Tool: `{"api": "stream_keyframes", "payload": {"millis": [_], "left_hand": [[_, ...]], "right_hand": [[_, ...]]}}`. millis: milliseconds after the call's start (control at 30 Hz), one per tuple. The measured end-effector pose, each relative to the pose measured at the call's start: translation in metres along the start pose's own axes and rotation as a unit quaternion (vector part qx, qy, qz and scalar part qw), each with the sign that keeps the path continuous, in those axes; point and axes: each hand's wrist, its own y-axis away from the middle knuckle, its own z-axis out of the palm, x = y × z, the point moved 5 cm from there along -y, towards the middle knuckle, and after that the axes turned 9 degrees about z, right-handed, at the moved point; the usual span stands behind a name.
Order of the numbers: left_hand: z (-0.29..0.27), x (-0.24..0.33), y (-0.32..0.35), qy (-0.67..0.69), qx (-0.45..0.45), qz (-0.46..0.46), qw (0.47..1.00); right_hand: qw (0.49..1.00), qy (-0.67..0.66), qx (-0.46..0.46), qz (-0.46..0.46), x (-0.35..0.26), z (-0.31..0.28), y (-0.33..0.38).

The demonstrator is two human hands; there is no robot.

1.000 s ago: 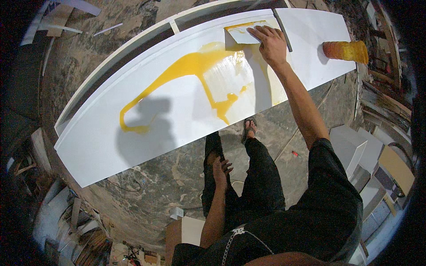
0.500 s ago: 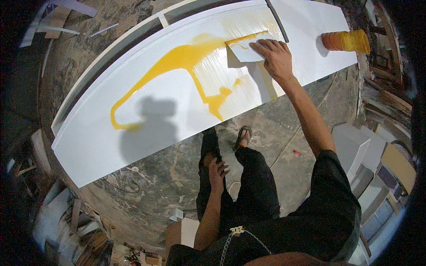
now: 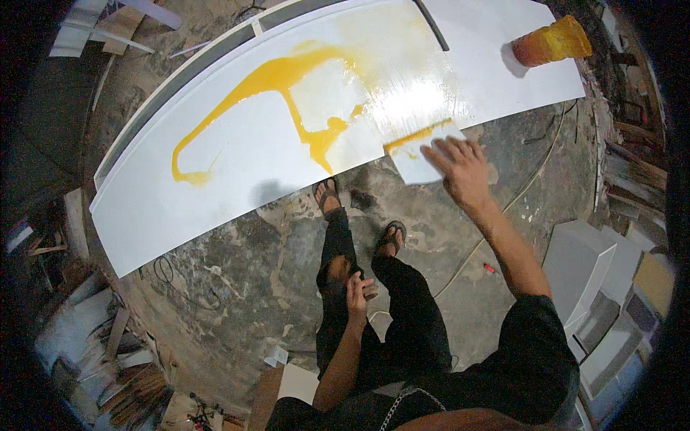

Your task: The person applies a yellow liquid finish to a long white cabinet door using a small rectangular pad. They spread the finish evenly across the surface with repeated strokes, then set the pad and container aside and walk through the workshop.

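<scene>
My right hand (image 3: 462, 171) grips a flat white spreader (image 3: 420, 167), its far edge coated yellow. The spreader is at the near edge of a large white curved panel (image 3: 154, 223), mostly past that edge. A loop of thick yellow liquid (image 3: 251, 85) lies on the panel, with a branch running down to the near edge. To its right, a thin pale yellow film shines wet. Over my dark trousers my left hand (image 3: 357, 293) hangs with its fingers stretched out. A small brownish shape beside those fingers is too unclear to name.
A yellow-and-red stained cup (image 3: 550, 43) stands on the panel's right part, beyond a dark strip (image 3: 431, 25). A cable (image 3: 496, 223) crosses the stained floor. White box-like pieces (image 3: 578, 269) stand at right; scrap boards (image 3: 133, 388) lie at lower left.
My right hand has drawn the spreader toward me, from the panel's middle to its near edge. The wet film now shows where it was. The view has shifted slightly.
</scene>
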Motion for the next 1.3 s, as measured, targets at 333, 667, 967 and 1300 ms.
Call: {"api": "stream_keyframes", "payload": {"millis": [333, 667, 967, 1300], "left_hand": [[0.003, -0.002, -0.013, -0.002, 0.02, -0.077, 0.997], [-0.009, 0.091, -0.053, 0.058, 0.034, -0.076, 0.995], [-0.021, 0.09, -0.066, 0.087, 0.038, -0.123, 0.988], [-0.021, 0.086, -0.068, 0.093, 0.025, -0.124, 0.988]], "right_hand": [[0.988, -0.114, -0.091, 0.06, -0.01, -0.02, 0.053], [0.991, -0.032, 0.131, 0.021, -0.053, -0.021, -0.195], [0.99, 0.007, 0.139, 0.018, -0.072, 0.012, -0.26], [0.991, 0.019, 0.125, 0.038, -0.076, 0.028, -0.268]]}}
